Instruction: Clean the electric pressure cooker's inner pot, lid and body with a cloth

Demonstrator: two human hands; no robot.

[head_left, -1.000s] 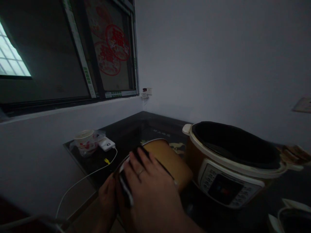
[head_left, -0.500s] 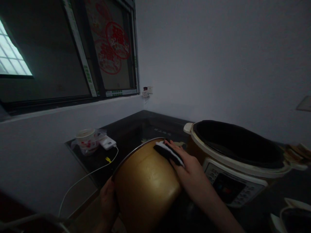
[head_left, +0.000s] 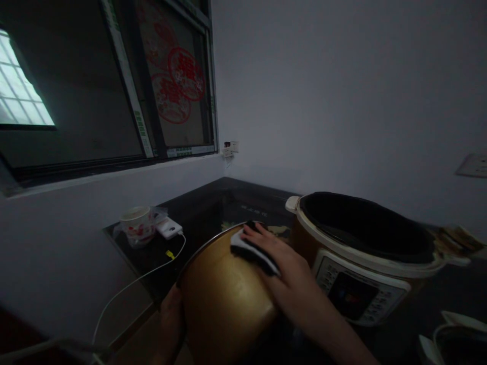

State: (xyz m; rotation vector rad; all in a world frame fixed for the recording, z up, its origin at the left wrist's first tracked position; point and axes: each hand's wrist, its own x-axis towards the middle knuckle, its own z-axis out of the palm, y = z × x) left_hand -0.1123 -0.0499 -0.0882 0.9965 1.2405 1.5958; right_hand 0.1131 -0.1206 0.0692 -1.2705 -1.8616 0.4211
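Note:
A gold-coloured inner cooking pot (head_left: 224, 299) is tilted on its side in front of me, its rim towards the counter. My left hand (head_left: 172, 317) grips the pot's rim at the left; part of its fingers is hidden behind the wall. My right hand (head_left: 283, 263) is closed on a black-and-white sponge (head_left: 253, 251), pressed flat against the outer wall near the top rim. Just right of my right hand stands an electric pressure cooker (head_left: 363, 274) without a lid, its dark inside showing and a button panel on its front.
On the black counter (head_left: 213, 203) at the left are a bagged paper cup (head_left: 137, 225) and a white power bank (head_left: 169, 228) with a white cable (head_left: 133, 278) hanging off the edge. Wall sockets (head_left: 230, 148) sit in the corner. A dark-centred white object (head_left: 458, 339) lies lower right.
My right hand has slid the sponge a little left along the pot's outer wall. The pot and my left hand stay nearly in place; the view has shifted slightly.

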